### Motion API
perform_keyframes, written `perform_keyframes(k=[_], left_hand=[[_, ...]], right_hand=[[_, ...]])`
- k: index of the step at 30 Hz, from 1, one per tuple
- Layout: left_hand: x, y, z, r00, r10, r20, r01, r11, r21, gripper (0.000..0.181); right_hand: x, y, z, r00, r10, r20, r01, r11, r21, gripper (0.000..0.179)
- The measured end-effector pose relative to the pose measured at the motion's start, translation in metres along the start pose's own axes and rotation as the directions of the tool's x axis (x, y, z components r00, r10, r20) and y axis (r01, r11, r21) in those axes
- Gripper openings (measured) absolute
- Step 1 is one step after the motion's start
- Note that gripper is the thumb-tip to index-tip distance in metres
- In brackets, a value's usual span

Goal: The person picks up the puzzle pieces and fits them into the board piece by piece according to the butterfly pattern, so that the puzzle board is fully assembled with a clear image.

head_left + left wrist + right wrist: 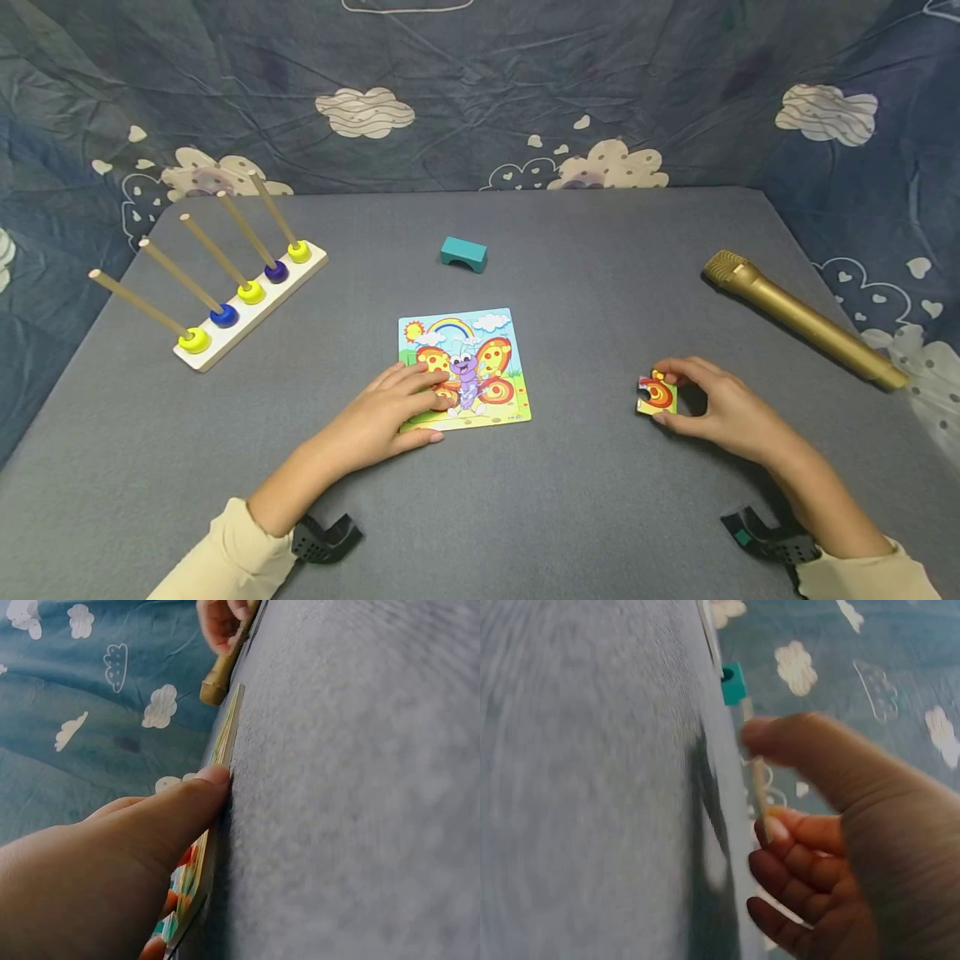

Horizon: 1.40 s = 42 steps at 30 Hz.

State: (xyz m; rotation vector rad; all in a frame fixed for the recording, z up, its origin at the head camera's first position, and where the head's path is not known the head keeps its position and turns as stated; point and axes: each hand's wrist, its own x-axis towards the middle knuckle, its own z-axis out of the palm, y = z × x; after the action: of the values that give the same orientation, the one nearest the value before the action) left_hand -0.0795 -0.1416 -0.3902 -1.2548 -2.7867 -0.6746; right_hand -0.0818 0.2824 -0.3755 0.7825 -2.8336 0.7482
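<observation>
A butterfly jigsaw puzzle [491, 412] with a rainbow and a sun lies flat on the grey table. My left hand [386, 408] rests over its left side, fingers stretched across the picture. In the left wrist view the thumb of my left hand [142, 832] lies along the near edge of the puzzle board [234, 724]. Well to the right, my right hand [720, 408] pinches a small puzzle piece [663, 397] with a red and yellow swirl. The right wrist view has this piece [760, 787] edge-on between thumb and fingers, above its shadow.
A teal arch block [463, 252] sits behind the puzzle. At the left stands a white base [247, 321] with several wooden pegs, carrying yellow and blue rings. A gold microphone [810, 321] lies at the right edge. A cloud-printed curtain [450, 100] hangs behind the table.
</observation>
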Motion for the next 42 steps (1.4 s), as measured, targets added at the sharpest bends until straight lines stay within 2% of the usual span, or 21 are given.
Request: perform_keyframes(k=[5,8,13,16,21,25,34,42], left_hand=[[0.004,0.003,-0.001,1.000,0.014,0.006,-0.014,0.999,0.052,0.035],[0.007,0.005,-0.001,0.999,0.032,0.010,-0.032,0.998,0.051,0.034],[0.010,0.007,-0.001,0.999,0.052,0.013,-0.053,0.997,0.049,0.032],[0.012,0.009,0.000,0.999,0.052,0.004,-0.052,0.997,0.060,0.035],[0.013,0.012,0.000,1.000,0.014,0.022,-0.016,0.998,0.069,0.047],[0.016,0.016,0.000,0.998,-0.012,0.061,0.006,0.996,0.094,0.054],[0.019,0.027,0.004,0.996,0.040,0.074,-0.057,0.969,0.240,0.056],[0.019,0.030,0.003,0.997,0.020,0.074,-0.038,0.968,0.250,0.052]], right_hand=[[0.014,-0.022,-0.001,0.997,-0.074,-0.018,0.074,0.997,0.031,0.058],[0.027,-0.038,0.003,0.991,-0.132,-0.026,0.133,0.989,0.066,0.059],[0.049,-0.066,0.022,0.974,-0.224,-0.029,0.226,0.966,0.125,0.058],[0.063,-0.080,0.039,0.967,-0.253,-0.002,0.250,0.956,0.150,0.058],[0.081,-0.090,0.064,0.969,-0.234,0.083,0.220,0.963,0.157,0.057],[0.089,-0.091,0.075,0.967,-0.218,0.134,0.198,0.969,0.148,0.057],[0.096,-0.093,0.077,0.960,-0.163,0.227,0.119,0.973,0.196,0.053],[0.097,-0.097,0.078,0.959,-0.164,0.233,0.130,0.979,0.155,0.049]])
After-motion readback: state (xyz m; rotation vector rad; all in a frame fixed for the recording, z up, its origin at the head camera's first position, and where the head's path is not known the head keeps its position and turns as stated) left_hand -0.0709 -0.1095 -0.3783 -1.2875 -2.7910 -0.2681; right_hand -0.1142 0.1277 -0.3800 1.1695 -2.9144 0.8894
